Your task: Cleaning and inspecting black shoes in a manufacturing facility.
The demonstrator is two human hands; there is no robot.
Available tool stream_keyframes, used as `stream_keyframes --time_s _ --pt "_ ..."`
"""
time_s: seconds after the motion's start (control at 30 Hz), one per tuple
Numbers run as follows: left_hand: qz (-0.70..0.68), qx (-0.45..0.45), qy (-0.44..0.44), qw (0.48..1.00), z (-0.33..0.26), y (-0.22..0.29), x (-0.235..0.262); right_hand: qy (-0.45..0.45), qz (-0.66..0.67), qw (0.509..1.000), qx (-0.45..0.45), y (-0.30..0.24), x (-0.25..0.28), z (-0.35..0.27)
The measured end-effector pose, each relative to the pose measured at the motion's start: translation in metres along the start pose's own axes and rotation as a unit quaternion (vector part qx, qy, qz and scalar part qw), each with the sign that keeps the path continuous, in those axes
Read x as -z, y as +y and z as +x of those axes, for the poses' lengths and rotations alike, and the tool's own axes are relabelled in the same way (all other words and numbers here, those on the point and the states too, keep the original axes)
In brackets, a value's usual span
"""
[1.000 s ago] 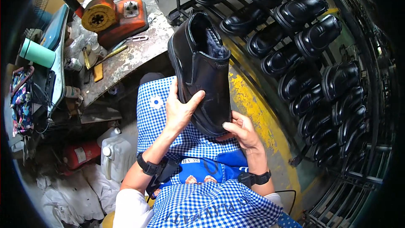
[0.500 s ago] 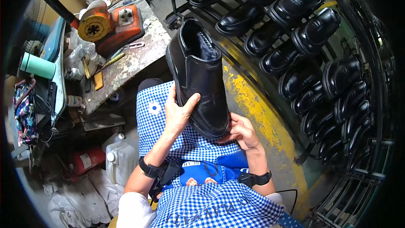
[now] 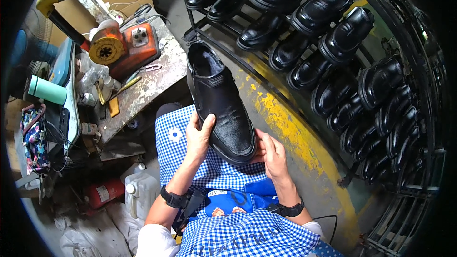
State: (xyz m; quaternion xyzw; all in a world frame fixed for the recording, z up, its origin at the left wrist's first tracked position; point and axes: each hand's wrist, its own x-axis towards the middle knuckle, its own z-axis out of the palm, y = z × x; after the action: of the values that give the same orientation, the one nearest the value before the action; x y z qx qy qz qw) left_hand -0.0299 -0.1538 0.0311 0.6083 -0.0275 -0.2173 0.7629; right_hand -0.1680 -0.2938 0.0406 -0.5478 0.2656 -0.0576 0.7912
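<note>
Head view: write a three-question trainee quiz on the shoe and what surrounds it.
1. True or false: both hands touch the black shoe.
2. Which side of the picture has the rack of shoes? A) left B) right C) bottom
3. Fill in: the orange machine sits on the worn ____.

Key:
1. True. The left hand holds the shoe's side and the right hand is at its toe, over the checked apron.
2. B.
3. Bench, left of the shoe, with scissors behind the machine.
</note>
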Motion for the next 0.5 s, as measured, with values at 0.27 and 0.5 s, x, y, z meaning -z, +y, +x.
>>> stream_keyframes --time_s 0.27,0.5 --pt "0.001 -0.025 -0.062 0.998 -0.001 0.0 0.002 0.013 0.142 0.987 0.073 -0.028 -0.035 0.01" --pt "0.163 -0.155 -0.012 0.974 0.019 0.01 0.046 0.101 -0.157 0.935 0.302 -0.054 -0.061 0.054"
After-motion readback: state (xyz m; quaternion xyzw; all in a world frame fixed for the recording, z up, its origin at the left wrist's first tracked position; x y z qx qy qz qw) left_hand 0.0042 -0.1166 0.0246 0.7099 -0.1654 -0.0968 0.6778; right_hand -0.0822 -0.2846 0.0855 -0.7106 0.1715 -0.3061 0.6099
